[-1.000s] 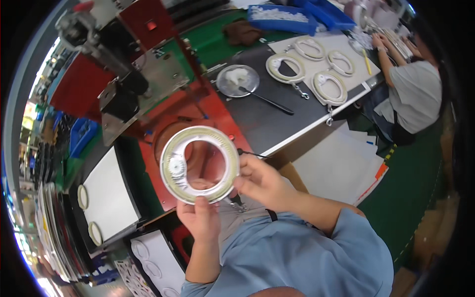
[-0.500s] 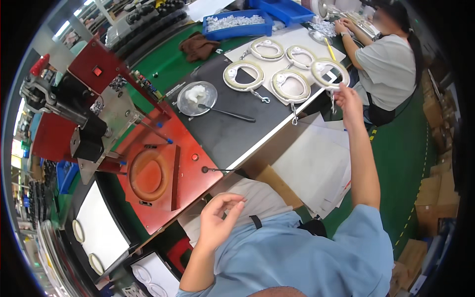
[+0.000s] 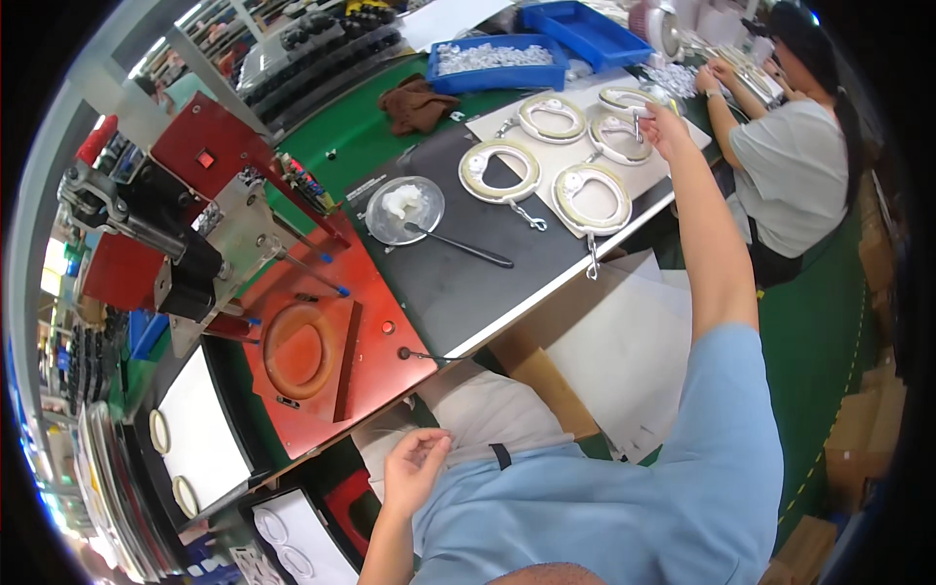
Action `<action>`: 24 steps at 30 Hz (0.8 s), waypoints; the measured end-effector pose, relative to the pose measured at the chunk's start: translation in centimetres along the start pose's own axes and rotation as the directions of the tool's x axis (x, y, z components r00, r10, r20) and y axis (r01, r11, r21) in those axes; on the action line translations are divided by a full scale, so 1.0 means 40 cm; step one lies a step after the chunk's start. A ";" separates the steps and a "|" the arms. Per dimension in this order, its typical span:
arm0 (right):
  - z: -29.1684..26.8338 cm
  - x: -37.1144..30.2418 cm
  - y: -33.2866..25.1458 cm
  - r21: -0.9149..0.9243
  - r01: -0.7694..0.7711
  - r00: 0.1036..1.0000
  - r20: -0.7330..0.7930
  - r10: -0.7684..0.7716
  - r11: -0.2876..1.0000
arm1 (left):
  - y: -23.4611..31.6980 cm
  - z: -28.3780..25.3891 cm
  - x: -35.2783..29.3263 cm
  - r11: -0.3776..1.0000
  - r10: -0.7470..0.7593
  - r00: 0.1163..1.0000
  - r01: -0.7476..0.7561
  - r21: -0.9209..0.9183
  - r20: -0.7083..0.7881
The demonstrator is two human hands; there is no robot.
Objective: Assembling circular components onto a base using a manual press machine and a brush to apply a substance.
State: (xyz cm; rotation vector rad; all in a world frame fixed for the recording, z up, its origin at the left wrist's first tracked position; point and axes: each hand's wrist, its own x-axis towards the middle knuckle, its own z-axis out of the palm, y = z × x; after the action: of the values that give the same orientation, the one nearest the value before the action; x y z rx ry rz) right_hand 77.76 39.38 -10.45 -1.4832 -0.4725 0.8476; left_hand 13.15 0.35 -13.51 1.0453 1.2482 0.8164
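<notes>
In the head view, our two hands are well apart, and the right hand point(image 3: 666, 129) is by far the nearer to the work. It reaches to the far right of the bench point(image 3: 444, 292), fingertips pinched at the near edge of a white-and-cream ring point(image 3: 614, 93), with a metal clasp point(image 3: 637, 125) dangling beside the fingers. The ring lies beyond that hand and slightly to its left, its long axis running left to right across our view (being round, it only looks long because we see it at a slant). Nearer to us, just below it in view, is a neighbouring ring point(image 3: 612, 156) on the pale sheet point(image 3: 639, 177); we cannot tell whether the pinched one touches the sheet. Our left hand point(image 3: 414, 470) is half curled at the waist, nothing visible in it, closer to the red press point(image 3: 356, 390).
</notes>
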 end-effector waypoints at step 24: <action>0.034 0.171 0.053 -0.566 0.202 0.979 0.130 -0.155 0.799 | -0.082 -0.016 0.015 0.990 -0.134 0.980 0.139 0.022 -0.148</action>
State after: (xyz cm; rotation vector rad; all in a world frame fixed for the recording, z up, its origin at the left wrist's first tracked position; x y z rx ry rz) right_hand 80.69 45.09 -13.89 -1.9257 -0.9809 0.6340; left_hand 12.43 -0.08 -16.80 0.9269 1.4457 0.7802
